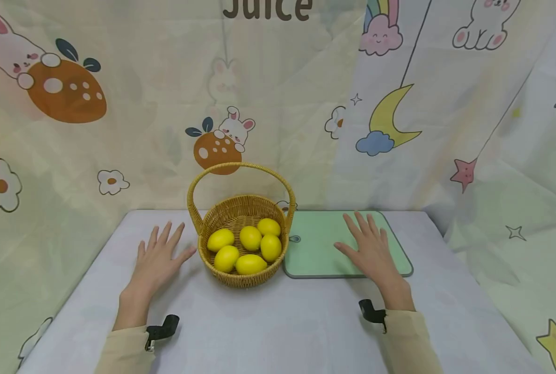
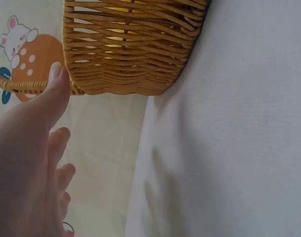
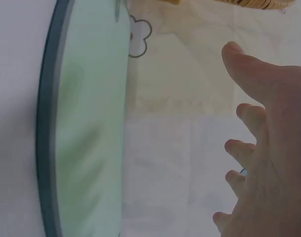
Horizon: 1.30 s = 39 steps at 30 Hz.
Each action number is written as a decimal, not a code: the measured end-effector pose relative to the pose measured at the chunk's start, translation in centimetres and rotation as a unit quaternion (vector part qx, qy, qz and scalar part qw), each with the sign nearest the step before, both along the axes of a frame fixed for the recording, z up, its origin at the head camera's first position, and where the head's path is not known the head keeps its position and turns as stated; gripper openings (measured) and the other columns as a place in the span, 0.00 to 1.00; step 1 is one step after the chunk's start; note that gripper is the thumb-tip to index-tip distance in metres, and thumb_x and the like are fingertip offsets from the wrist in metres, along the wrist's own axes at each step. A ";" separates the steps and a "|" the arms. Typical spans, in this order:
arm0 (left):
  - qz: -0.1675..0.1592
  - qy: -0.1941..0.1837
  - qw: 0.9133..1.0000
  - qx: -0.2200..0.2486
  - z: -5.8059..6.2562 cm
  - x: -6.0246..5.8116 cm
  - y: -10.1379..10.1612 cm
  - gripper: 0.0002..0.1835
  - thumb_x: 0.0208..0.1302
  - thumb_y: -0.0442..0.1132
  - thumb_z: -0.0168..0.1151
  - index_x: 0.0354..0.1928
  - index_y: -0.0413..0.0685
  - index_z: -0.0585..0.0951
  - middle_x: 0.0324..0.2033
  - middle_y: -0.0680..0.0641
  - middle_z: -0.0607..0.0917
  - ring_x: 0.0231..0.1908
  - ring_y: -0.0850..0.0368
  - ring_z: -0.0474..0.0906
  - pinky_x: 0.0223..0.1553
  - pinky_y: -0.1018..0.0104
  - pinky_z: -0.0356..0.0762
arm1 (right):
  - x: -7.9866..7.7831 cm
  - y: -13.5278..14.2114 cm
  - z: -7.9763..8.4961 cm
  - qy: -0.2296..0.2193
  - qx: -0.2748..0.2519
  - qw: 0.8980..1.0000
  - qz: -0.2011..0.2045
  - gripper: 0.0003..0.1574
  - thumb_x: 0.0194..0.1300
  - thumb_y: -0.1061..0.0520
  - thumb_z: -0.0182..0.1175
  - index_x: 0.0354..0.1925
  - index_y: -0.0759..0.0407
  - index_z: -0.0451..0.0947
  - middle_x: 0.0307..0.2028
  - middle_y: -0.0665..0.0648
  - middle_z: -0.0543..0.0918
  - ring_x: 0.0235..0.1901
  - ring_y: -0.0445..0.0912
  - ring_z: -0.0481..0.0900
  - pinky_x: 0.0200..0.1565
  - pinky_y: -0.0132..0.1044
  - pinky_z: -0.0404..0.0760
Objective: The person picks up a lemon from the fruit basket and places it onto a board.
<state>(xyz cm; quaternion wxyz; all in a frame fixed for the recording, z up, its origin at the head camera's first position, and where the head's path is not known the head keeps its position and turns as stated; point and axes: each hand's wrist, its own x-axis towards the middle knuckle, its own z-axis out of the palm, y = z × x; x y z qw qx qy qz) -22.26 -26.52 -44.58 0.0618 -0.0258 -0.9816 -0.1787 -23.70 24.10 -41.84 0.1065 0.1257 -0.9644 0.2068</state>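
A wicker basket [image 1: 242,280] with a tall arched handle stands near the back of the table and holds several yellow lemons [image 1: 251,238]. Just left of it hovers my left hand [image 1: 158,259], fingers spread and holding nothing. In the left wrist view its thumb [image 2: 56,89] appears close to the basket's woven side [image 2: 130,54]; whether they touch I cannot tell. To the right of the basket lies a pale green cutting board [image 1: 315,254] with a grey edge. My right hand [image 1: 371,254] is spread above the board, its shadow falling on the green surface in the right wrist view.
A white cloth covers the table [image 1: 278,332]. Behind it hangs a printed curtain [image 1: 156,130] with rabbits, flowers and a moon. A dark wrist mount [image 1: 163,328] sits on the left sleeve, and another mount [image 1: 372,312] on the right.
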 end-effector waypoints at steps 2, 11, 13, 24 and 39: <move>-0.005 -0.001 1.000 0.005 0.0 0.0 0.1 0.46 0.68 0.73 0.43 0.80 0.60 0.48 0.79 0.38 0.45 0.76 0.29 0.35 0.67 0.22 0.31 | 0.2 -0.4 0.4 0.004 -0.003 1.000 0.007 0.52 0.68 0.31 0.55 0.79 0.46 0.48 0.80 0.60 0.44 0.79 0.63 0.34 0.68 0.76 0.38; -0.017 -0.010 1.000 0.012 0.0 0.0 0.7 0.46 0.67 0.75 0.41 0.80 0.61 0.48 0.79 0.39 0.46 0.77 0.30 0.35 0.68 0.22 0.33 | 0.6 -2.7 1.5 0.011 0.003 0.999 0.033 0.52 0.67 0.33 0.58 0.79 0.45 0.48 0.80 0.59 0.47 0.79 0.62 0.37 0.70 0.74 0.40; -0.020 -0.012 1.000 0.010 -0.1 0.0 0.8 0.46 0.67 0.75 0.40 0.80 0.61 0.48 0.79 0.39 0.47 0.77 0.30 0.36 0.68 0.22 0.33 | 0.6 -3.2 1.6 0.011 0.006 0.999 0.041 0.53 0.66 0.33 0.59 0.79 0.45 0.49 0.80 0.58 0.47 0.79 0.62 0.38 0.71 0.73 0.42; -0.044 -0.027 0.998 0.036 -0.4 -0.2 1.5 0.46 0.68 0.74 0.42 0.80 0.61 0.48 0.79 0.41 0.49 0.77 0.31 0.38 0.70 0.24 0.34 | 1.3 -5.5 1.7 0.009 -0.008 0.996 0.092 0.52 0.65 0.35 0.61 0.79 0.42 0.50 0.79 0.57 0.50 0.79 0.60 0.43 0.72 0.70 0.47; -0.052 -0.075 0.989 0.119 -0.5 1.0 2.6 0.53 0.65 0.74 0.49 0.80 0.55 0.43 0.79 0.40 0.49 0.78 0.34 0.36 0.71 0.27 0.33 | 2.6 -9.2 2.2 -0.025 -0.046 0.988 0.145 0.48 0.65 0.36 0.63 0.77 0.39 0.55 0.77 0.51 0.58 0.75 0.55 0.58 0.69 0.61 0.66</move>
